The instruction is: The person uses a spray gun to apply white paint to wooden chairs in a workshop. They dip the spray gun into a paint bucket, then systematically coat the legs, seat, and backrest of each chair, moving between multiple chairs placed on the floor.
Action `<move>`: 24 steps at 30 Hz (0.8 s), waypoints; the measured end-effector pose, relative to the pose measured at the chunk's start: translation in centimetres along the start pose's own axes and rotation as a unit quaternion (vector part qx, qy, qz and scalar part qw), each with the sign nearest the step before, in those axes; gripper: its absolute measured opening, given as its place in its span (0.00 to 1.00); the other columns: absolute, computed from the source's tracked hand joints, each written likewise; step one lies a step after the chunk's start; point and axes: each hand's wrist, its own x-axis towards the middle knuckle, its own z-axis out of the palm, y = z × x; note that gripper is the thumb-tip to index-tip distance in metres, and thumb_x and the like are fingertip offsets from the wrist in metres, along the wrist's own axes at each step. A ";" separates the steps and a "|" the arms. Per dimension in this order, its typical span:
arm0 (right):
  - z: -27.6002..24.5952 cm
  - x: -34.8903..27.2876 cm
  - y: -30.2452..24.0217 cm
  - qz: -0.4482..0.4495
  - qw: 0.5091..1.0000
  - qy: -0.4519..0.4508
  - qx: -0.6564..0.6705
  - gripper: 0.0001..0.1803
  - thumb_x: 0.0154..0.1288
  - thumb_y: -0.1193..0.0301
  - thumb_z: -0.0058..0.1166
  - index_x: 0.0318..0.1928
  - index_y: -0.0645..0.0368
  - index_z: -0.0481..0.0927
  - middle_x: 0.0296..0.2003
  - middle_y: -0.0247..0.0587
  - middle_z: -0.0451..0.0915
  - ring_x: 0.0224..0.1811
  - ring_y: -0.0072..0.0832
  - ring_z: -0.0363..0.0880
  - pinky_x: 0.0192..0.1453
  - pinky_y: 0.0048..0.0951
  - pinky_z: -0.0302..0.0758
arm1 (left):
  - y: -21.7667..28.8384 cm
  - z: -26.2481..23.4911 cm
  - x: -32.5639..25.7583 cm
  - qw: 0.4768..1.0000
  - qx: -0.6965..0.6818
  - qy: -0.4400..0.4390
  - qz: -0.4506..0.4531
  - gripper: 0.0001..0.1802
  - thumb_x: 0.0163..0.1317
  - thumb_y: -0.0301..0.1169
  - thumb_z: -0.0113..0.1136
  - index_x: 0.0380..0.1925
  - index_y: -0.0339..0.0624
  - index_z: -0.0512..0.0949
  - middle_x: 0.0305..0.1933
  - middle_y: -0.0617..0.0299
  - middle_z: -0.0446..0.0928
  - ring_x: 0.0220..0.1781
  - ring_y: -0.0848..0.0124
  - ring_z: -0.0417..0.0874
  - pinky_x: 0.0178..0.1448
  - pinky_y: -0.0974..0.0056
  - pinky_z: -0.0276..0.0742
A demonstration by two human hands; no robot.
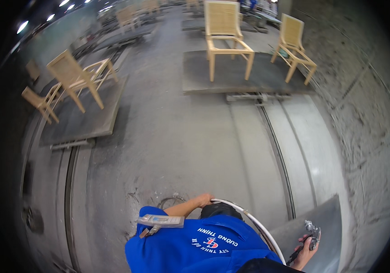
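Note:
My right hand is wrapped round the handle of a metal spray gun, low at the right, above a grey board. From near the gun a white hose curves up and over to my left hand. That hand is closed at the hose's far end, in front of my body, and its fingers are partly hidden. Ahead on the right, two unfinished wooden chair frames, a nearer-centre chair and a right-hand chair, stand with open seats on a dark platform.
Two more wooden chairs stand on a left platform. Floor rails run beneath both sides. A grey board lies beside my right hand. A rough, stained wall bounds the right. Coiled hose lies on the floor.

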 end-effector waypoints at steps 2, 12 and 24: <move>2.4 4.0 -1.7 -0.046 0.991 -0.124 -0.025 0.37 0.75 0.57 0.61 0.76 0.57 0.64 0.40 0.39 0.80 0.35 0.25 0.82 0.20 0.22 0.73 | -1.4 0.9 -0.1 0.997 -0.043 0.058 -0.012 0.19 0.61 0.44 0.65 0.46 0.44 0.85 0.47 0.41 0.85 0.50 0.43 0.86 0.54 0.47 0.80; 13.5 16.5 -5.5 -0.082 0.964 -0.252 0.002 0.36 0.75 0.60 0.59 0.77 0.58 0.64 0.39 0.40 0.79 0.34 0.25 0.81 0.19 0.21 0.74 | -8.7 6.7 -1.4 0.924 -0.230 0.274 -0.138 0.22 0.61 0.48 0.64 0.45 0.42 0.85 0.49 0.43 0.85 0.54 0.47 0.85 0.57 0.49 0.80; 25.1 17.5 -6.4 -0.088 0.904 -0.406 -0.103 0.33 0.68 0.75 0.60 0.73 0.59 0.71 0.35 0.30 0.79 0.32 0.15 0.75 0.24 0.19 0.68 | -13.6 18.8 -17.9 0.948 -0.049 0.067 -0.306 0.19 0.64 0.45 0.57 0.49 0.52 0.88 0.54 0.50 0.86 0.58 0.47 0.85 0.61 0.50 0.82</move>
